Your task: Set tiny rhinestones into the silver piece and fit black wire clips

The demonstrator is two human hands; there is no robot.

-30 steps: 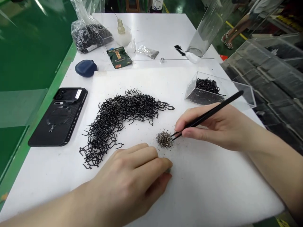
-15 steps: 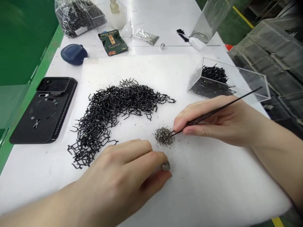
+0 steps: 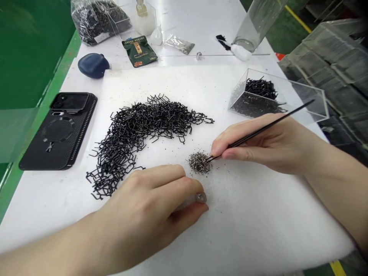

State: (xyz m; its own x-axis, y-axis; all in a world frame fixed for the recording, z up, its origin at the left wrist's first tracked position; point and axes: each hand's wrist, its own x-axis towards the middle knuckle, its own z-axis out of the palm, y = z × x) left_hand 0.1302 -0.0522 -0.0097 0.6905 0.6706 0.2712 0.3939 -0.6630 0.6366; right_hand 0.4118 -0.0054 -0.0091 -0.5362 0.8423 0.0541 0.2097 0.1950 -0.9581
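Nearest the bench's front edge, the left hand [image 3: 155, 203] lies curled, fingertips pinched together on the white pad [image 3: 258, 230]. Just beyond, the right hand [image 3: 267, 143] grips black tweezers [image 3: 258, 131], tips in the grey grain heap [image 3: 199, 163]. Farther back sprawls the black clip pile [image 3: 138, 134].

Curled left hand [image 3: 155, 203] rests; right hand [image 3: 264, 143] pinches.

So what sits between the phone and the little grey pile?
In the head view, a curved heap of black wire clips fills the stretch between the phone and the grey pile at the tweezers' tip.
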